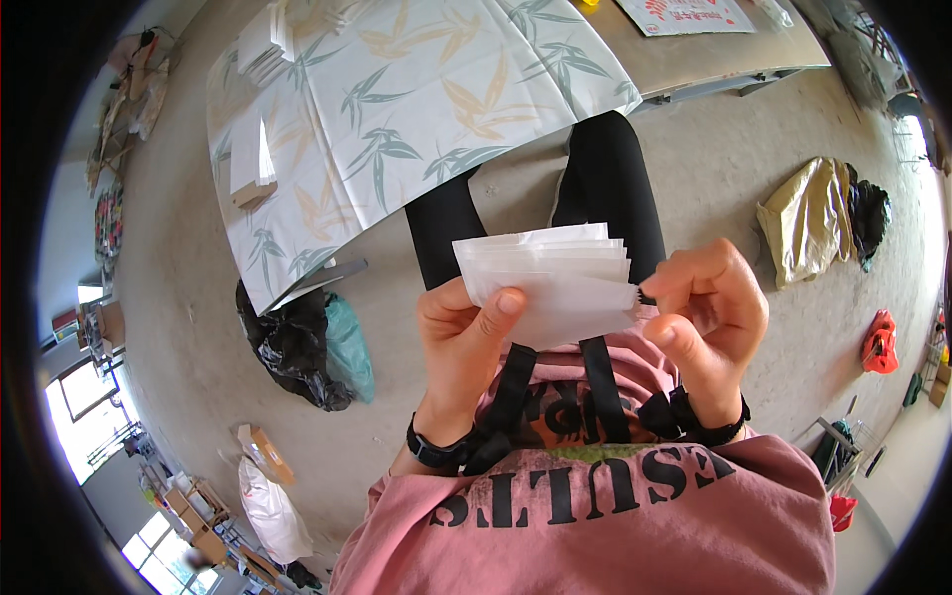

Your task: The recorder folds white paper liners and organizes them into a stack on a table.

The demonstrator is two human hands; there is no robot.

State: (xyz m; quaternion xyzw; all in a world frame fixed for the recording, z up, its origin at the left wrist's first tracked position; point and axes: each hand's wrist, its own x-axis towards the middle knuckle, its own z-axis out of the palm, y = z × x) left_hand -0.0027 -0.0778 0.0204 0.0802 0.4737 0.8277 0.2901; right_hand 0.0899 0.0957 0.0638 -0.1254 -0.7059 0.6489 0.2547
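Fingers of the left hand (456, 337) pinch a fanned sheaf of white packets (580, 309) at the frame's centre.
Head view: the right hand (722, 307) hangs with thumb and forefinger parted beside the sheaf's right edge, contact unclear; the thin, smooth, faintly translucent rectangles are stepped, not yet flush, while at upper left two white stacks, one farther up (264, 45) and one nearer (250, 164), already lie on the leaf-printed, creased cloth (421, 111) of the table.

Left fingers (509, 302) grip fanned white packets (580, 297); right fingers (699, 268) near.
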